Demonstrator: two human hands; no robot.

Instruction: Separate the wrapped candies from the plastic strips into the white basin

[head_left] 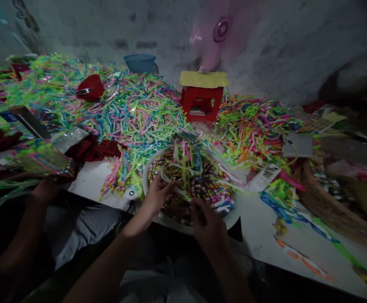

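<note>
A round pale basin (146, 179) sits at the table's front edge, filled with colourful bead-like pieces (210, 181) and soft strips. Over its left side, my left hand (156, 195) pinches a pale translucent strip (167, 176) between thumb and fingers. My right hand (210, 223) is at the basin's front right, its fingers curled together low over the pieces. The dim light hides what those fingers hold, if anything. Between the two hands, a yellowish strip (185, 179) lies across the basin's contents.
Behind the basin spreads a large heap of coloured strips (133, 109). A red stool (202, 103) with a yellow top, a red bowl (90, 87) and a blue basin (140, 63) stand there. A pink fan (221, 29) faces me. At left, another person's hand (46, 187) is beside a strip bundle (41, 160).
</note>
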